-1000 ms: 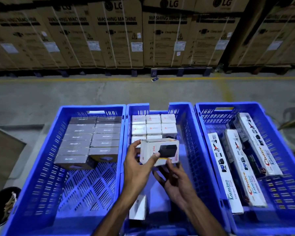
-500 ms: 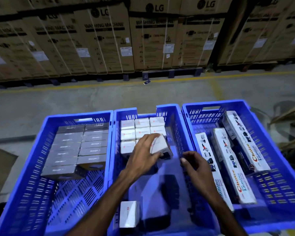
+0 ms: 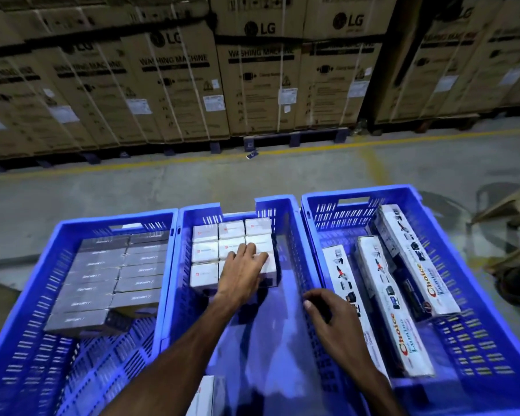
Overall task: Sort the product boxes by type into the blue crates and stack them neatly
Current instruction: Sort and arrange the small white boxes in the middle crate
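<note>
Three blue crates sit side by side on a warehouse floor. The left crate point(image 3: 21, 340) holds two neat columns of flat grey boxes point(image 3: 102, 274) filling its far half. In the middle crate point(image 3: 285, 223), small white boxes point(image 3: 204, 253) are packed in rows against the far wall, and the person's left hand point(image 3: 240, 274) lies palm-down on the near right part of that block, fingers point(image 3: 248, 250) spread flat across the tops, pressing rather than gripping; the box just under the palm is mostly hidden. One more white box point(image 3: 204, 394) lies apart at the crate's near edge. The right hand point(image 3: 333, 322) hovers over the wall shared by the middle and right crates, fingers loosely curled and holding nothing. In the right crate point(image 3: 493, 340), long white cartons point(image 3: 391, 301) printed "Choice" lie lengthwise, some tilted. Behind, stacked LG washing machine cartons point(image 3: 258, 76) line a yellow floor stripe point(image 3: 312, 148)
</note>
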A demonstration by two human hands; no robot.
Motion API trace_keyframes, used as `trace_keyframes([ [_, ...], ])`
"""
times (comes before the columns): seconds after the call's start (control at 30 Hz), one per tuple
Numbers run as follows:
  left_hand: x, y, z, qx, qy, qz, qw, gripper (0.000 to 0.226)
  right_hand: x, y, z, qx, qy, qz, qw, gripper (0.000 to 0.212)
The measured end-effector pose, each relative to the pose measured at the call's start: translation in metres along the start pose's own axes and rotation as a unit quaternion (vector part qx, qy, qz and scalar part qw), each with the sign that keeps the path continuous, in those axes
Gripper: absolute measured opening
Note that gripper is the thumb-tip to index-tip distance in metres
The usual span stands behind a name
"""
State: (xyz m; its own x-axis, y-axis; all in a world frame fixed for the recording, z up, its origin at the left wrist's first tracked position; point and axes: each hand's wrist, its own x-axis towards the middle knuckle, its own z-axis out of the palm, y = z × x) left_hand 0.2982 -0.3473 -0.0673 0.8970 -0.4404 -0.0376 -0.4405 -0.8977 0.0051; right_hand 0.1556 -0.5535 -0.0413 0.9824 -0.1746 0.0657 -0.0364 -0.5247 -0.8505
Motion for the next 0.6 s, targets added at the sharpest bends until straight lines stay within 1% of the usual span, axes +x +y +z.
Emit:
trace_keyframes([
  [0.07,-0.003,0.002,0.009,0.011,0.001,-0.016,1.0,0.052,0.0,0.002,0.001,-0.006,-0.001,-0.006,1.0,0.013],
  [0.13,-0.009,0.004,0.015,0.012,0.007,-0.035,0.999,0.062,0.002,0.004,0.002,-0.014,0.0,-0.009,1.0,0.013],
  [0.2,-0.02,0.01,0.014,-0.013,0.023,-0.062,0.998,0.071,0.003,0.005,0.003,-0.018,0.007,-0.012,1.0,0.012],
  [0.27,-0.037,0.017,0.01,-0.065,0.048,-0.083,0.993,0.068,0.005,0.006,0.004,-0.021,0.017,-0.012,1.0,0.013],
  [0.33,-0.063,0.02,0.007,-0.11,0.051,-0.09,0.989,0.058,0.006,0.006,0.004,-0.021,0.021,-0.008,1.0,0.014],
  [0.4,-0.094,0.017,0.007,-0.137,0.011,-0.097,0.986,0.053,0.006,0.005,0.005,-0.018,0.015,-0.002,1.0,0.013],
  [0.43,-0.112,0.014,0.007,-0.146,-0.02,-0.102,0.984,0.056,0.007,0.004,0.005,-0.017,0.011,-0.001,1.0,0.012],
  [0.53,-0.159,0.005,0.001,-0.143,-0.108,-0.113,0.977,0.073,0.01,0.003,0.002,-0.018,0.001,-0.002,1.0,0.009],
  [0.6,-0.183,0.0,-0.011,-0.136,-0.157,-0.105,0.973,0.083,0.012,0.002,0.001,-0.022,-0.006,-0.005,1.0,0.007],
])
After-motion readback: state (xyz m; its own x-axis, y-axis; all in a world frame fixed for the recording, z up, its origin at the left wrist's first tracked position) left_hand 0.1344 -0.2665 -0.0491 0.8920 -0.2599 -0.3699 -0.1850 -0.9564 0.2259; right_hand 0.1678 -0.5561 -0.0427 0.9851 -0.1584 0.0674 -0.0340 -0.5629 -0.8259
